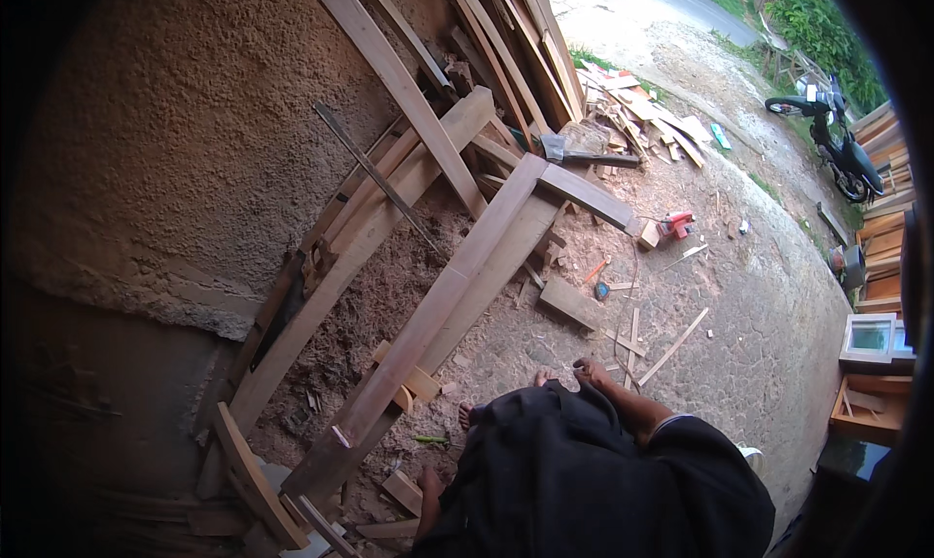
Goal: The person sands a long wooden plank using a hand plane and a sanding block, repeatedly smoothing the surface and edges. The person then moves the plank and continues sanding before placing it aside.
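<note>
My right hand (592,374) hangs above the ground in front of my dark clothing, its fingers loosely bent and nothing visible in them. My left hand (430,481) is low beside a short wooden block (403,491); its fingers are too dark to make out. To the left of my body, a long planed board (445,284) lies along a thick timber beam (496,259). A shorter piece (589,197) meets the board's far end at an angle. Small wood pieces (419,381) stick out under the board, and a pale offcut (341,436) rests on its near end.
A hatchet (556,149), a red power tool (675,226) with a cord, a tape measure (601,290) and a wood block (569,302) lie ahead. A second beam (343,266) runs beside the rough wall (182,157). A motorcycle (832,135) stands far right.
</note>
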Available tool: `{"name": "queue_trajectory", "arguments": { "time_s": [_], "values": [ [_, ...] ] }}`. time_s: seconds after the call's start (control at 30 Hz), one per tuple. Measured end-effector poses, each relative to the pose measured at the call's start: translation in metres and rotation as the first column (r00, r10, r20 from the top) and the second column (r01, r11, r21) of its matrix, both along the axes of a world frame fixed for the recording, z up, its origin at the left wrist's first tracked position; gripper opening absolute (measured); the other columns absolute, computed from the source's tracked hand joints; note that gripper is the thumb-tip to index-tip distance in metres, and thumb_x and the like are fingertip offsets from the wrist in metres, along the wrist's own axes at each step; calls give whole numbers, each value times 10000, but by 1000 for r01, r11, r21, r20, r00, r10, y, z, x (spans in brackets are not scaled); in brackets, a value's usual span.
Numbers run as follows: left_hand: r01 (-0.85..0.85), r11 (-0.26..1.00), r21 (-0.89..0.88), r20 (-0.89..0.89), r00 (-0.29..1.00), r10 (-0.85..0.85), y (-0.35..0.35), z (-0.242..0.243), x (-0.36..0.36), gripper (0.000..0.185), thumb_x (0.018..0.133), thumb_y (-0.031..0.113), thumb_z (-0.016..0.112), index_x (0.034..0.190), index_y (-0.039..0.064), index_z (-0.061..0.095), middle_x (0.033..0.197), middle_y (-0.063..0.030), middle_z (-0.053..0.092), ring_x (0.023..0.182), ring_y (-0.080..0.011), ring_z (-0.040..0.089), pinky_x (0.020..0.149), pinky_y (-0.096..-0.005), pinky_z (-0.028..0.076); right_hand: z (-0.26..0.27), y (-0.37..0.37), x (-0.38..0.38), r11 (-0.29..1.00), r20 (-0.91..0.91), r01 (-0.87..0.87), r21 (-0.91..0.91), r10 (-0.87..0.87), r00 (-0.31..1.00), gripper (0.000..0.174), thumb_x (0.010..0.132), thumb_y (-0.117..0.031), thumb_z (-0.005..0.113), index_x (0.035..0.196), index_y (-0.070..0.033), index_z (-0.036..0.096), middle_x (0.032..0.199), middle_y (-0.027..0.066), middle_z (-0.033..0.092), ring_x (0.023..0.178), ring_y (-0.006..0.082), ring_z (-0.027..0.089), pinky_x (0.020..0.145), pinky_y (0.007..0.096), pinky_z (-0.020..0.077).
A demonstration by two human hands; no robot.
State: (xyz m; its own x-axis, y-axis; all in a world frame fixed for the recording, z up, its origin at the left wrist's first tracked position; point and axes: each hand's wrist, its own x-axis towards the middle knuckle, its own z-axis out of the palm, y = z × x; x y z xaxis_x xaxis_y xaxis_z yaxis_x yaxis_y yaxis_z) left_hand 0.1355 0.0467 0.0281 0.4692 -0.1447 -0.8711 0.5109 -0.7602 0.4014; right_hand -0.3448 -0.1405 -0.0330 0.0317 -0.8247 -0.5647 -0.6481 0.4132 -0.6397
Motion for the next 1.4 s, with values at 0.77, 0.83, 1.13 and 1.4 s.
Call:
{"name": "queue_trajectory", "arguments": {
  "time_s": [0.77, 0.83, 1.13, 1.4],
  "values": [
    [195, 971, -140, 38, 981, -191, -102, 22, -54, 266, 989, 267, 530, 1067, 14, 499, 851, -95, 569, 617, -194, 569, 516, -345, 496, -11, 33, -64, 977, -5, 213, 19, -213, 977, 466, 834, -352, 643, 1156, -21, 702, 1117, 261, 705, 1070, 409, 675, 942, 443, 525],
    [206, 967, -152, 21, 978, -206, -104, 23, -52, 258, 993, 256, 525, 1080, 16, 489, 856, -97, 567, 630, -192, 573, 520, -346, 497, -13, 34, -62, 969, -16, 235, 76, -234, 972, 474, 833, -361, 652, 1156, -18, 701, 1112, 264, 706, 1074, 406, 675, 942, 439, 525],
    [249, 955, -162, -26, 966, -256, -84, 30, -40, 325, 990, 184, 503, 1214, -52, 490, 957, -143, 628, 734, -235, 632, 636, -347, 537, -27, 27, -52, 987, 34, 135, 85, -138, 990, 498, 828, -395, 674, 1172, -37, 712, 1190, 252, 682, 1121, 398, 657, 975, 431, 512],
    [362, 931, -36, 82, 930, -358, -71, 28, -44, 363, 979, 192, 513, 1225, -74, 506, 1008, -187, 648, 790, -276, 659, 684, -380, 554, -52, 10, -42, 995, 22, 28, 99, -30, 999, 564, 811, -457, 668, 1209, -59, 699, 1192, 212, 699, 1129, 371, 658, 960, 429, 512]
  ]
}}
